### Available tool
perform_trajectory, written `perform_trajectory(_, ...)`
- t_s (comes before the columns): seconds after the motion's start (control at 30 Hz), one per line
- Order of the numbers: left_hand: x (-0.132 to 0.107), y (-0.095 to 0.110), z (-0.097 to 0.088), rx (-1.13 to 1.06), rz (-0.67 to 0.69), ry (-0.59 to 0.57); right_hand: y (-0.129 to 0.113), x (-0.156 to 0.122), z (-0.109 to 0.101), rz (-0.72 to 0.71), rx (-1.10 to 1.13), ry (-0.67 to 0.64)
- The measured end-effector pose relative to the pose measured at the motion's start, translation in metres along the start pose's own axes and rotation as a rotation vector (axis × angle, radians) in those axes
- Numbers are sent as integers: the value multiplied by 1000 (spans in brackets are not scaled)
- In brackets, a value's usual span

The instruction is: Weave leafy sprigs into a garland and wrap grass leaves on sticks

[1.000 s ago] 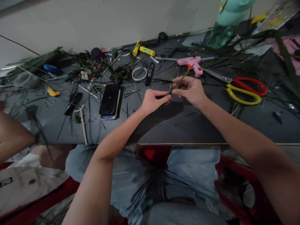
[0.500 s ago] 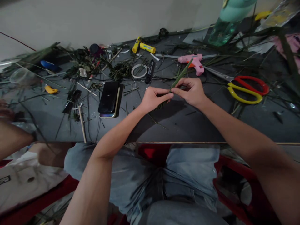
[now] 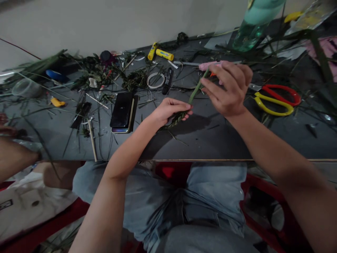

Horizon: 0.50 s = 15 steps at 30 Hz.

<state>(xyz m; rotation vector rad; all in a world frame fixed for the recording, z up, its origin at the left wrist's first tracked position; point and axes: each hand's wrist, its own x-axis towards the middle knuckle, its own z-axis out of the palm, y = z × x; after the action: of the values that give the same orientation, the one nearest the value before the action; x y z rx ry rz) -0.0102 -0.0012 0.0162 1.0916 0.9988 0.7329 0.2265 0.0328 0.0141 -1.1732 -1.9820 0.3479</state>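
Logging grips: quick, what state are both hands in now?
Left hand: closed, holding the braided leaf piece.
Right hand: partly curled at the top of the green strip; grip cannot be told.

No legible txt; print on yellow tube (image 3: 164, 54), blk marker (image 3: 167, 81) too small

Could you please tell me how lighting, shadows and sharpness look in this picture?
Head view: dim, muted light overall; head view: dark shadow on the table below the left hand and right hand; head view: the right hand looks slightly soft, and the black marker's lettering is too small to read.
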Motion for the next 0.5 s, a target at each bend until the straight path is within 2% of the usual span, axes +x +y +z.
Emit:
perform_trajectory(0.1, -2, 7, 5, -32, -67, -2, -3, 2, 1, -53, -45, -25)
perform_trajectory(0.23, -8, 14, 18, -45, -31, 113, 2, 1, 8, -144, -77, 11)
perform_trajectory(0.37, -21, 16, 38, 10, -20, 106, 8, 1, 15, -107, -22, 53)
perform_trajectory(0.43, -24, 13, 48, -28, -38, 108, 10, 3, 16, -155, -11, -7)
perform_trajectory(0.5, -21, 6, 54, -84, -47, 159, 12, 7, 15, -206, 2, -90)
